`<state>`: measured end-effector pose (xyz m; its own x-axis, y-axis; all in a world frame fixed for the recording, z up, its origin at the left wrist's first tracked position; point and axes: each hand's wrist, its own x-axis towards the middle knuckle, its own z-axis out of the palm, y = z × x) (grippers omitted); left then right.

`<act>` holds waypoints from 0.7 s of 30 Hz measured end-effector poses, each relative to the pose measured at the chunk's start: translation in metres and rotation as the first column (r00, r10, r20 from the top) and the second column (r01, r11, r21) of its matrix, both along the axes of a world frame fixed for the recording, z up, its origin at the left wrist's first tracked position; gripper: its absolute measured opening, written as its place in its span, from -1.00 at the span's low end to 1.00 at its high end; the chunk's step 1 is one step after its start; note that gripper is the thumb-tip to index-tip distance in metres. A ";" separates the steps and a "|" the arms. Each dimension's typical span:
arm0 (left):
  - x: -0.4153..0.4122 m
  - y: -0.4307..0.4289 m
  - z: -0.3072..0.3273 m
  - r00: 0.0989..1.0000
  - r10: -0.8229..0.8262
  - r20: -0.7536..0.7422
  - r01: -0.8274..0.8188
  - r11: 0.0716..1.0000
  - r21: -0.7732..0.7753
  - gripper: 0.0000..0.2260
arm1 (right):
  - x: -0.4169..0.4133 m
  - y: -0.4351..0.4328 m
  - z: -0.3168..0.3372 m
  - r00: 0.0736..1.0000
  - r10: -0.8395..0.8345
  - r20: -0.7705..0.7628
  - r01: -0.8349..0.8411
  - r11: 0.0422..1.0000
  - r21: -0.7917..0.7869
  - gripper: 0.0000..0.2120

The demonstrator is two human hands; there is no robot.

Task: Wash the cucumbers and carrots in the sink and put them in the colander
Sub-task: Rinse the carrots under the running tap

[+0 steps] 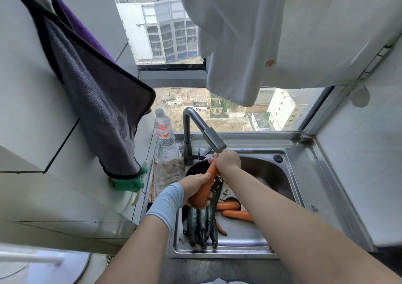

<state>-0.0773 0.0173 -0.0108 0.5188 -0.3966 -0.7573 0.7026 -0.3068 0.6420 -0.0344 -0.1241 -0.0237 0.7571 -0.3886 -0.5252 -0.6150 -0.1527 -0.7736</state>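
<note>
**Carrot [205,187] under the tap, held at both ends**

I have one carrot up out of the sink [217,255], slanting from low and near me to high and away. My left hand [194,188] is wrapped round the thick end. My right hand [228,160] is farther out, its fingers closed on the narrow tip just below the faucet [214,140], where the water lands. The long axis therefore runs from my left palm up towards the spout.

The cucumbers [201,225] lie below in the basin, bunched side by side with their lengths pointing towards me. Two more carrots [231,206] lie crosswise to their right, near the drain.

By my reckoning the rinsing is mid-way: this carrot is in the stream and everything else waits in the basin. I cannot pick out the colander with any certainty. A dark rounded rim [192,169] shows at the far left of the sink, beside the carrot's upper half, and may be it. If so, the left hand is the nearer one for the carry, and the tip already points roughly that way.
</note>
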 end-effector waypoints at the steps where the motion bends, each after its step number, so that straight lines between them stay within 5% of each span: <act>1: 0.000 0.000 0.000 1.000 -0.003 0.014 0.003 1.000 0.000 -0.72 | -0.002 -0.002 -0.001 0.992 0.122 0.007 -0.118 0.970 -0.213 -0.67; 3: 0.001 -0.002 -0.004 0.998 -0.008 0.064 0.008 1.000 -0.004 -0.76 | -0.007 -0.003 -0.001 0.985 0.161 0.061 -0.133 0.936 -0.325 -0.66; 7: -0.001 -0.006 -0.012 0.994 0.005 0.112 0.003 0.998 -0.069 -0.79 | -0.006 -0.002 -0.004 0.993 -0.085 0.077 0.074 0.987 0.144 -0.81; 11: 0.002 -0.022 -0.008 0.978 0.202 0.044 -0.196 0.974 -0.110 -0.77 | -0.015 0.009 -0.005 0.998 -0.016 -0.058 0.040 0.896 0.442 -0.68; 16: 0.008 -0.032 -0.009 0.979 0.174 0.103 -0.180 0.982 0.055 -0.56 | -0.018 0.001 -0.015 0.996 -0.013 -0.087 0.044 0.932 0.361 -0.67; 21: 0.006 -0.032 -0.006 0.997 0.076 0.018 -0.074 0.992 -0.103 -0.68 | -0.015 -0.010 -0.002 0.953 -0.254 -0.164 0.297 0.894 0.336 -0.47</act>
<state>-0.0716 -0.0151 -0.0169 0.5662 -0.4307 -0.7028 0.7065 -0.1856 0.6829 -0.0492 -0.1341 -0.0257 0.5740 -0.3463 -0.7420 -0.6790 0.3053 -0.6677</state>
